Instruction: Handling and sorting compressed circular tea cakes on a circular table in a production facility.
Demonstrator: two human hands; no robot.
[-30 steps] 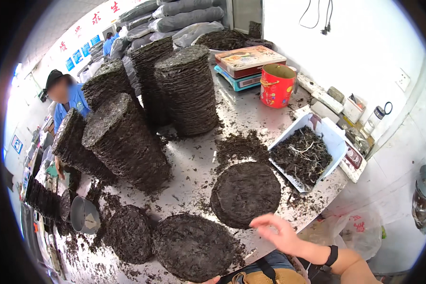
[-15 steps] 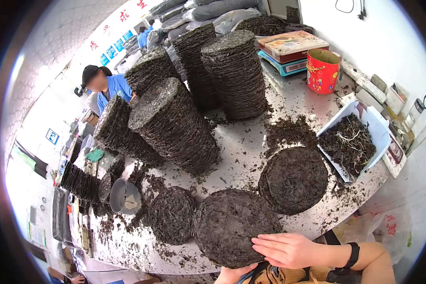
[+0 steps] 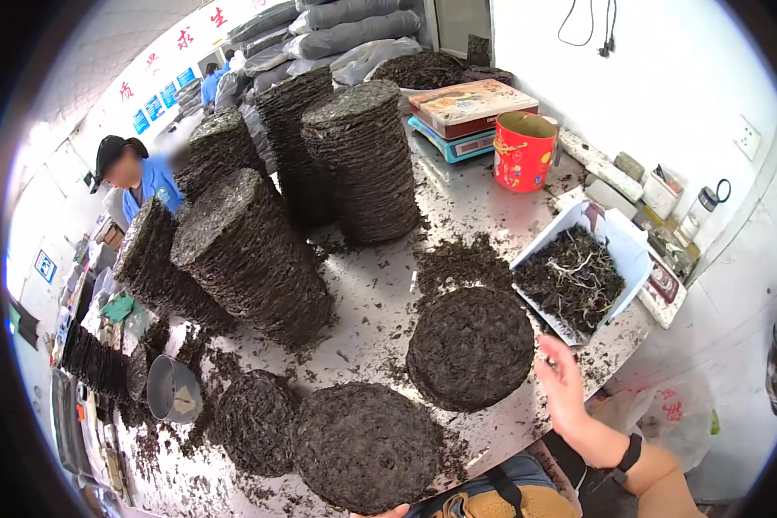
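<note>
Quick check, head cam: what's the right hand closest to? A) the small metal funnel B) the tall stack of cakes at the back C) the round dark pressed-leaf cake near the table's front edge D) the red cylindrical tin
C: the right hand hovers open at the right rim of the round dark pressed-leaf cake lying flat on the steel table; whether it touches is unclear.

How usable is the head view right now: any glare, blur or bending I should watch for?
Head view: fisheye bends the metal table edges and leans the tall stacks; black vignette rings the frame; left side is washed out by bright light; the right hand is slightly motion-blurred; the round dark cakes stay sharp.
</note>
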